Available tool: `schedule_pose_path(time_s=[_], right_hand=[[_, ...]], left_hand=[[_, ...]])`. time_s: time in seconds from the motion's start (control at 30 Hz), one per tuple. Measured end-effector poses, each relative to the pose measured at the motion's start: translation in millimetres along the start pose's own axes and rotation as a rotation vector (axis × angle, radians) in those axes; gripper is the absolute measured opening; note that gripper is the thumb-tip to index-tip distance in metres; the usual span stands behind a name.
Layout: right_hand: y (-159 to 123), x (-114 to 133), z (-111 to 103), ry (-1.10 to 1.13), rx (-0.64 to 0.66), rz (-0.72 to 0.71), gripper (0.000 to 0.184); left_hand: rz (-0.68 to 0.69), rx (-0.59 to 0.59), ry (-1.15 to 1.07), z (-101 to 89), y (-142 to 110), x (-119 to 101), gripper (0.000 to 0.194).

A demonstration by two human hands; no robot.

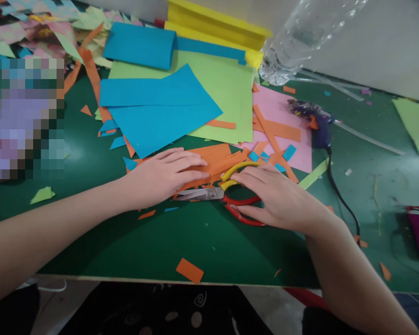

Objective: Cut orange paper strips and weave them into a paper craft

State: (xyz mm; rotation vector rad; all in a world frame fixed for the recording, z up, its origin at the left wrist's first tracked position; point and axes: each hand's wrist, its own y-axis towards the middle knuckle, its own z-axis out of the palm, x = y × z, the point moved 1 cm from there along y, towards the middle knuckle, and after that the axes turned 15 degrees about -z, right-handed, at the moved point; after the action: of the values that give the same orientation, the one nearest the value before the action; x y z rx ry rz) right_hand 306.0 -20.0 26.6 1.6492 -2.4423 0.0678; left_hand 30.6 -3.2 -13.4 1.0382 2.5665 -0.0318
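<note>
My left hand [164, 177] lies with its fingers stretched out over a pile of orange paper strips [214, 158]. Under its fingertips rest the closed blades of a pair of scissors [214, 192], which has one yellow handle and one red. My right hand [270, 195] is around those handles, fingers over the yellow loop and thumb at the red one; the scissors lie on the table. Just behind my hands are folded blue paper sheets [160, 121] on top of light green sheets [230, 93]. Blue and orange scraps [288, 152] lie beside my right hand.
A glue gun [321, 128] with a black cord sits on the right, partly over pink paper [300, 158]. Behind it stands a clear plastic bottle [282, 58]. Folded yellow paper [216, 28] leans at the wall. Paper cuttings [38, 32] heap at the back left, near a blurred-out object [17, 121].
</note>
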Motion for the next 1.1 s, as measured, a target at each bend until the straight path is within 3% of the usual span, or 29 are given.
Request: schedule_pose_path(time_s=[1.1], right_hand=[[-0.1, -0.9, -2.2, 0.005, 0.032, 0.029, 0.039]], left_hand=[[-0.006, 0.018, -0.011, -3.6, -0.4, 0.4, 0.037]])
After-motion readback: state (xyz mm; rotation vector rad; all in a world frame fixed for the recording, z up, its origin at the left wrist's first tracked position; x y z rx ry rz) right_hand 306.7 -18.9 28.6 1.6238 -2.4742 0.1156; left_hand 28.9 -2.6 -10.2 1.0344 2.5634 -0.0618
